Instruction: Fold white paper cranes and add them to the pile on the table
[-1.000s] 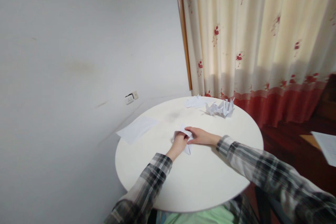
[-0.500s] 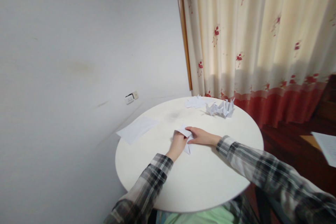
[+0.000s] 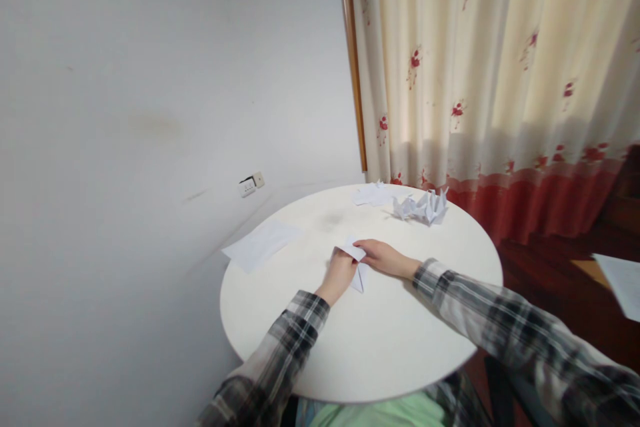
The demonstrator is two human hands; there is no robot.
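Folded white paper [image 3: 358,278] lies on the round white table [image 3: 390,340], under and between my hands. One flap of it stands raised over the fingers of my left hand [image 3: 341,271], which are tucked beneath it and partly hidden. From the right, my right hand [image 3: 381,256] pinches the edge of that flap between thumb and fingers. The two hands nearly touch at the paper. A lower corner of the paper points toward me.
Several folded paper cranes [image 3: 429,207] stand at the far right of the table. Behind them lie flat paper pieces [image 3: 373,195]. A white sheet [image 3: 263,244] overhangs the table's left edge, near the wall. More paper [image 3: 620,283] lies off to the right.
My right hand has shifted slightly inward, its fingers now closer together on the flap's edge. My left hand stays almost in place.
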